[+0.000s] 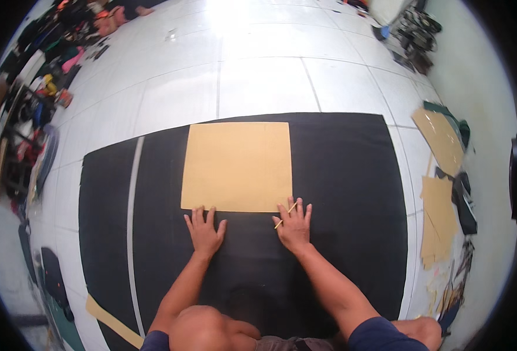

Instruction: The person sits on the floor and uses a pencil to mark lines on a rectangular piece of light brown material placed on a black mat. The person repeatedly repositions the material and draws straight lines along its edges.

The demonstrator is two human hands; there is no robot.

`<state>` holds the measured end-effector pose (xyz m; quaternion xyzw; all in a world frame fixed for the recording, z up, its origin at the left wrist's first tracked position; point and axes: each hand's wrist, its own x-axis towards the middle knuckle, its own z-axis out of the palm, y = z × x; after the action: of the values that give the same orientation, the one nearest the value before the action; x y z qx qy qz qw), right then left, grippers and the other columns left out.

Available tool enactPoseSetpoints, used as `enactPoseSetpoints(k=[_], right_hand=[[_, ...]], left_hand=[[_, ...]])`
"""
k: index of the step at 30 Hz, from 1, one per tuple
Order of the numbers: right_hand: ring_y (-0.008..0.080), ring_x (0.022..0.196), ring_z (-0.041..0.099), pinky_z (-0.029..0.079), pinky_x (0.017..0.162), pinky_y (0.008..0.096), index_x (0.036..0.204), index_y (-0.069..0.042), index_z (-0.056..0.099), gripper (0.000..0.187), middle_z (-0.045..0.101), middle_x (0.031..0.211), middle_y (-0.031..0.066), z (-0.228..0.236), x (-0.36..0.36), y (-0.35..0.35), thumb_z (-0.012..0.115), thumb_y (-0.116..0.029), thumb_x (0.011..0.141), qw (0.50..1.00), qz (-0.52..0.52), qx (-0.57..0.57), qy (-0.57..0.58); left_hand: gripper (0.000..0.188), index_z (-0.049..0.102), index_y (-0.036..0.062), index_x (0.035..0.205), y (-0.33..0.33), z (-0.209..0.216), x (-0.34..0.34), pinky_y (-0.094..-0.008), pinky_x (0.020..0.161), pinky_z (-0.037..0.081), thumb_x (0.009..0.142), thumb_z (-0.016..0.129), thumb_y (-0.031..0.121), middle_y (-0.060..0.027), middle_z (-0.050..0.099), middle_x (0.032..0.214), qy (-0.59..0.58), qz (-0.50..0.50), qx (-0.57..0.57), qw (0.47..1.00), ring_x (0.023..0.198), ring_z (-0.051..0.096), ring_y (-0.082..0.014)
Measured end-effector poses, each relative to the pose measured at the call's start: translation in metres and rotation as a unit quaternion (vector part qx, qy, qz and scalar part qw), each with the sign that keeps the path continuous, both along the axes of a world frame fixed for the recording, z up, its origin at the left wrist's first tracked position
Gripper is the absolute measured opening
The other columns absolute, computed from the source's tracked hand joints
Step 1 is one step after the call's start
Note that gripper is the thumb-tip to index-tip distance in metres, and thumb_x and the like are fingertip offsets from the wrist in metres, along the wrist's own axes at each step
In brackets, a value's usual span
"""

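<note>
Left hand point(204, 231) lies flat, palm down, fingers spread, on the black fabric point(340, 193), its fingertips touching the near edge of the tan cardboard sheet point(236, 167); it grasps nothing. Right hand point(294, 225) likewise rests palm down at the sheet's near right corner, fingers reaching onto that corner, with a thin yellow pencil point(285, 215) held slanted between the fingers. Both forearms enter from the lower edge, where the person's knees show.

The cardboard sheet, roughly square, lies flat on the upper middle of the fabric, its edges about parallel to the fabric's edges. The fabric is a large dark rectangle spread on the white tiled floor point(258, 76); a pale stripe point(132, 222) runs along its length near the left side.

To the right, off the fabric, lie more cardboard pieces point(440, 175) of the same tan colour, mixed with dark scraps. A narrow cardboard strip point(113, 323) lies at the lower left, partly over the fabric's corner. Along the far left, a clutter of coloured items point(47, 76) lines the floor's edge; what they are cannot be told.
</note>
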<state>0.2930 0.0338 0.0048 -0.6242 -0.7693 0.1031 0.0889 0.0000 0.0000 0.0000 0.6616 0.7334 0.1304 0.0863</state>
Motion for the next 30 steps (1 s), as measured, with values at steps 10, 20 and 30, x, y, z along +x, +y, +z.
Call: enactPoseSetpoints(k=[10,20,30], right_hand=[[0.0468,0.156,0.029,0.015,0.125,0.0691,0.151,-0.015,0.056,0.053,0.039,0.166,0.0219,0.009,-0.021,-0.006,0.059,-0.042,0.105,0.998,0.052,-0.026,0.012],[0.0494,0.155,0.027,0.015,0.124,0.0724,0.151,-0.018,0.054,0.052,0.039,0.166,0.019,0.003,-0.023,-0.009,0.058,-0.041,0.105,0.998,0.056,-0.019,0.02],[0.0432,0.155,0.032,0.019,0.125,0.0663,0.148,-0.015,0.057,0.051,0.042,0.165,0.0183,0.006,-0.043,-0.011,0.062,-0.038,0.102,0.992,0.118,0.03,0.033]], left_hand=[[0.061,0.057,0.0106,0.146,-0.033,-0.002,-0.02,-0.0646,0.126,0.019,0.097,0.071,0.044,-0.0251,0.043,0.154,-0.035,0.057,0.02,0.998,0.152,0.031,-0.0482],[0.066,0.054,0.0096,0.149,-0.032,0.001,-0.024,-0.0608,0.128,0.018,0.095,0.072,0.045,-0.0256,0.038,0.158,-0.042,0.069,0.016,0.997,0.155,0.026,-0.0479],[0.065,0.051,0.007,0.15,-0.036,0.002,-0.02,-0.0594,0.129,0.017,0.098,0.069,0.041,-0.0252,0.036,0.161,-0.026,0.062,0.003,0.998,0.156,0.025,-0.0466]])
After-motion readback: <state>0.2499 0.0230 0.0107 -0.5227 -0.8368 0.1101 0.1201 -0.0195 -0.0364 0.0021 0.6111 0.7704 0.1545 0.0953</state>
